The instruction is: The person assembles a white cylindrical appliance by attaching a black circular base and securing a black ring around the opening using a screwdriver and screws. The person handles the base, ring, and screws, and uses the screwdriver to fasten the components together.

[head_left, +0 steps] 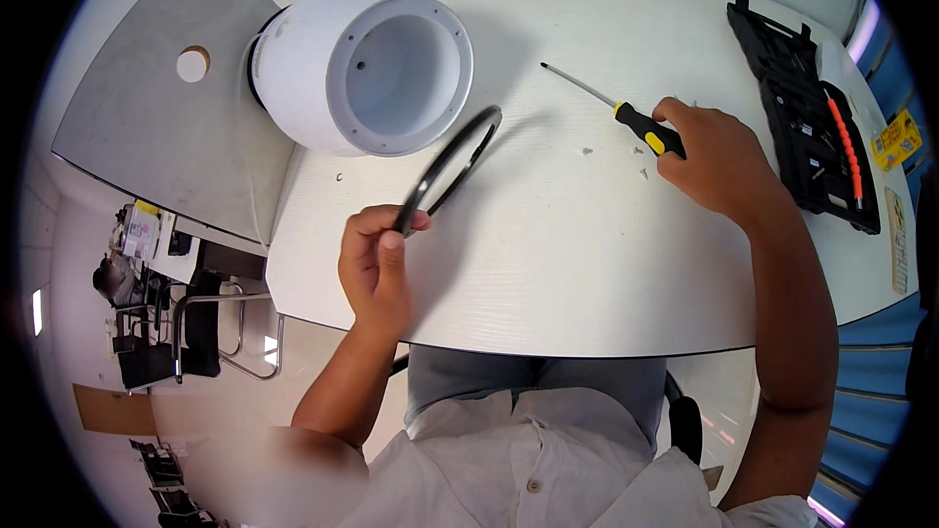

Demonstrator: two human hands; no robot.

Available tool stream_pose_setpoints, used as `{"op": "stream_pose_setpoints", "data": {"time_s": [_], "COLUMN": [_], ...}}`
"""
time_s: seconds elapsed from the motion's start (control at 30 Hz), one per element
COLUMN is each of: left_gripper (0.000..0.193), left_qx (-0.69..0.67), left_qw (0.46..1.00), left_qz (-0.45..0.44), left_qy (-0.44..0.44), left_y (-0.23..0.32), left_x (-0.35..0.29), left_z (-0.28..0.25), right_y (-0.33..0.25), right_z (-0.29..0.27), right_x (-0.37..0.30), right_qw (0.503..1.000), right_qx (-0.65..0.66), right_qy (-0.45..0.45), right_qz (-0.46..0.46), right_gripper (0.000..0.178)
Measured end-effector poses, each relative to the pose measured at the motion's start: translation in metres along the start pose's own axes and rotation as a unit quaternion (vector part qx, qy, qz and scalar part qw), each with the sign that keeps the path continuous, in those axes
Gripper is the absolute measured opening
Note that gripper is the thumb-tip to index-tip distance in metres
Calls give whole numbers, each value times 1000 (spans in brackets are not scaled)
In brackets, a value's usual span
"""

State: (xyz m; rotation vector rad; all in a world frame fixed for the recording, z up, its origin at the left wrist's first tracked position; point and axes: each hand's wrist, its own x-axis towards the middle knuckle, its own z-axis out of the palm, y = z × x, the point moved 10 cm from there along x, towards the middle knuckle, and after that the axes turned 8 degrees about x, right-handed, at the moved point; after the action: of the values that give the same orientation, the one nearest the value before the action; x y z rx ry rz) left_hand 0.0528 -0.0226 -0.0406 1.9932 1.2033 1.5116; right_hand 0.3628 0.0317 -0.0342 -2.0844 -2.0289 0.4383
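My left hand point(377, 259) is closed, pinching a thin black ring point(433, 168) by its lower edge and holding it tilted above the table. In my right hand point(719, 156) is the handle end of a screwdriver point(638, 123) with a black and yellow grip. Its shaft points to the far left, away from the ring. Beyond the ring, a large white rounded housing point(308, 78) lies on its side. Its round opening faces right, with small holes around the rim. Several small screws point(644, 174) are scattered on the table beside my right hand.
A black tool case point(812, 142) lies open at the right, with an orange flexible shaft point(846, 152) in it. A yellow box point(896, 140) stands beyond it. The white table point(548, 274) adjoins a grey surface point(147, 88) at left. A chair point(201, 332) stands beyond the left edge.
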Motion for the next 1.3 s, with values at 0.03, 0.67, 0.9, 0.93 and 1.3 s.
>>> {"op": "stream_pose_setpoints", "data": {"time_s": [0.03,0.67,0.9,0.93,1.3], "left_gripper": [25,19,16,16,30], "left_qx": [-30,-320,-411,-415,-205], "left_qw": [999,901,861,858,964], "left_qz": [-13,-294,-299,-299,-160], "left_qy": [18,12,-36,-42,-55], "left_y": [-2,-34,-29,-28,19], "left_x": [1,-5,-6,-6,32], "left_z": [-3,24,37,39,22], "right_y": [2,0,-39,-51,-81], "right_z": [2,3,-34,-31,-1], "right_x": [2,3,-17,-23,6], "right_qw": [1000,1000,927,907,873], "right_qx": [-6,12,174,213,425], "right_qy": [2,-7,220,211,112], "right_qz": [-5,1,-249,-298,-209], "right_gripper": [33,41,32,33,25]}}
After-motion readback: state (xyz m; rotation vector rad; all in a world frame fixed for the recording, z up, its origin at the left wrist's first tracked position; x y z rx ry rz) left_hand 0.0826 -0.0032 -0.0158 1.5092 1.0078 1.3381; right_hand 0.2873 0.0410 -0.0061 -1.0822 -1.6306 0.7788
